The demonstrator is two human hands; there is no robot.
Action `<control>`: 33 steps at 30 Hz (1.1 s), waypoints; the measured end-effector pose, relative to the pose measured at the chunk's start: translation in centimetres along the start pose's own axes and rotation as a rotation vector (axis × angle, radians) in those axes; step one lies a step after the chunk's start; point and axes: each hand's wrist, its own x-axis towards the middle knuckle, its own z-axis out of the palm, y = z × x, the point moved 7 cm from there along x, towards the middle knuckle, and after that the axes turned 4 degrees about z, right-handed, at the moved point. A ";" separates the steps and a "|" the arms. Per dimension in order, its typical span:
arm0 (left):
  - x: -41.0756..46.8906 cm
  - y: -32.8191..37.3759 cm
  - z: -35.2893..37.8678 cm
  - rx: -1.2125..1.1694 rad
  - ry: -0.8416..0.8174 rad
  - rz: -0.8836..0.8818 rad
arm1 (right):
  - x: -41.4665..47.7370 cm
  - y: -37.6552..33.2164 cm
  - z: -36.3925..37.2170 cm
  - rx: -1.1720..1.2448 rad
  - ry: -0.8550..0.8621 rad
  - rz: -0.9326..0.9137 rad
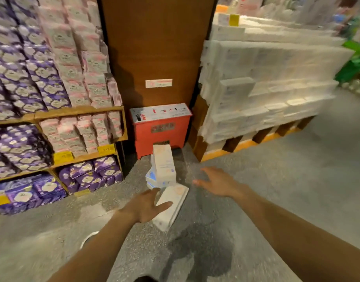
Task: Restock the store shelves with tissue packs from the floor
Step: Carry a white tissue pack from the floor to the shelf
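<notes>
Currently, you are facing shelves [79,110] on the left and a pallet of white packs [266,88] on the right. The tissue packs [164,167] are sitting stacked on the floor [256,180] before a red cabinet [160,131], one pack [173,204] lying flat nearer you. Your left hand [143,207] is hovering over it, your right hand [217,184] beside the stack, both spread, empty.

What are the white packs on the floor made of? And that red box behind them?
The white packs look like soft tissue wrapped in thin plastic film: faint sheen, rounded edges, though blur leaves it open. The red box looks like painted metal, perhaps: flat, stiff panels, even matte red, a plate on the front.
</notes>
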 end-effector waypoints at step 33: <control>56.0 -27.3 17.5 -1.157 0.960 -1.190 | 86.3 2.6 13.9 -0.428 -0.489 -0.526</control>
